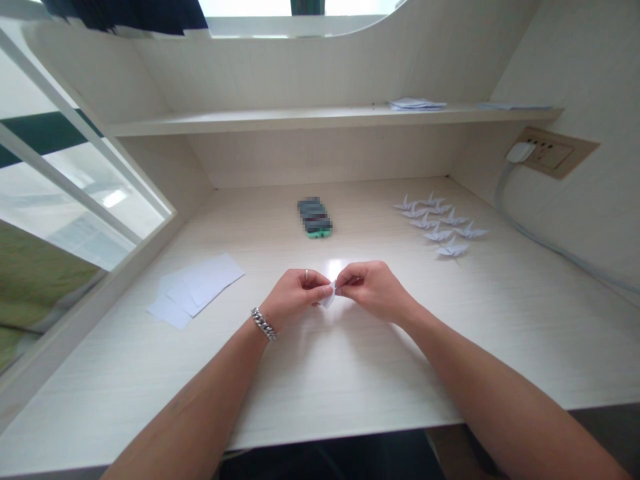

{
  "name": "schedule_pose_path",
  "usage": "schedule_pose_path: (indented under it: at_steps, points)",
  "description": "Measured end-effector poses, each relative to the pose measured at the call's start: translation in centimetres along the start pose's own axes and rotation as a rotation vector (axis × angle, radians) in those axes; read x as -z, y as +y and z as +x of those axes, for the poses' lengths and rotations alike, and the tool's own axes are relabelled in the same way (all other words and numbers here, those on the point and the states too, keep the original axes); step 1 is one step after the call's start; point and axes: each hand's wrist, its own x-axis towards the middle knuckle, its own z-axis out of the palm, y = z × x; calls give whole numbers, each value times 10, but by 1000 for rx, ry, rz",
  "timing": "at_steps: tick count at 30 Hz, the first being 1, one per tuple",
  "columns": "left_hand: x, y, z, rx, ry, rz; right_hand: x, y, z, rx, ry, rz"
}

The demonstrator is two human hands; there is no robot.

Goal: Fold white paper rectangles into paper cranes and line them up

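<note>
Both hands meet above the middle of the pale wooden desk (350, 380), pinching one small folded piece of white paper (329, 295) between them. The left hand (295, 293) has its fingertips pressed together on the paper's left edge. It wears a ring (307, 273) on one finger and a chain bracelet (263, 324) at the wrist. The right hand (373, 290) is curled over, thumb and forefinger nipped on the paper's upper right corner. Only a narrow sliver of the paper shows between the two sets of fingertips. Its long axis runs steeply, from the upper end under the right fingers down and slightly left, with the free lower tip pointing towards the desk and the person. Whether that tip touches the desk cannot be told.

Beyond the grip and a little left of it lies a phone in a green case (314, 219), lengthwise away from the person. Beyond and well to the right of the grip, a cluster of white paper cranes (440, 223) sits on the desk. Well to the left of the grip lie a few loose white sheets (197, 288), overlapping. Far above, a shelf (280, 120) carries more papers (416, 104). On the right wall a white plug (520, 152) sits in a socket plate (555, 155), its cable (530, 235) trailing down along the wall.
</note>
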Motion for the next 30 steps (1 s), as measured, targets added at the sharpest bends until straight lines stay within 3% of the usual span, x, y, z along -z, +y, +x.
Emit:
schedule_pose_path:
  at_steps: [6,11,17,25,30]
  points:
    - [2,-2,0,8,13,-33,1,0,0,57,-54,-27]
    - [1,-1,0,31,21,-120,-4,-1,-1,198,47,-250]
    - [-2,-3,1,29,51,-178,-10,0,-2,263,116,-355]
    - [-2,-2,0,57,61,-190,-9,4,-1,213,99,-237]
    - [-2,-5,0,39,57,-217,-10,2,-3,225,78,-287]
